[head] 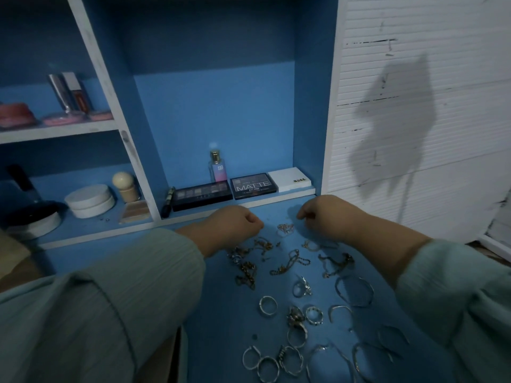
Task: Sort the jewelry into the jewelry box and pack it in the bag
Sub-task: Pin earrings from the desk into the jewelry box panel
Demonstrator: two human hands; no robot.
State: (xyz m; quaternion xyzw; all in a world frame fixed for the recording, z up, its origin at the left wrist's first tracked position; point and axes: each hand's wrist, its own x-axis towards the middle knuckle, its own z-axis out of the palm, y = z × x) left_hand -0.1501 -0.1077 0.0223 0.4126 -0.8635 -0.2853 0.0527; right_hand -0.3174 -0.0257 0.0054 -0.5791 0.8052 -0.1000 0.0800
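A: Between the two hands, on the blue tabletop (221,313): item one, a small silver tangle (285,228), lying just beside the right hand (323,212), apart from both.

B: Hands, condition?

A: Left hand (235,221): fingers curled under, nothing visible in them. Right hand: likewise curled, fingertips turned down toward the table; whether they pinch a fine chain I cannot tell.

B: Remaining stock?

A: Nearer the body than the left hand: gold chains (246,268), knotted. Below the right hand: a chain bracelet (289,262), long axis slanting from near-left up toward the right wrist. Nearer still: rings (268,305) flat on the table, and open bangles (355,290) under the right forearm, lying flat.

B: Jewelry box? Bag?

A: Neither in view. Beyond the hands: eyeshadow palettes (254,185) and a perfume bottle (217,165) on the shelf ledge.

B: Step in hand?

A: By my reckoning, the very start of sorting; nothing is boxed. The next move likely calls for a fingertip pinch on one piece, lifted slowly so neighbouring chains do not drag along.
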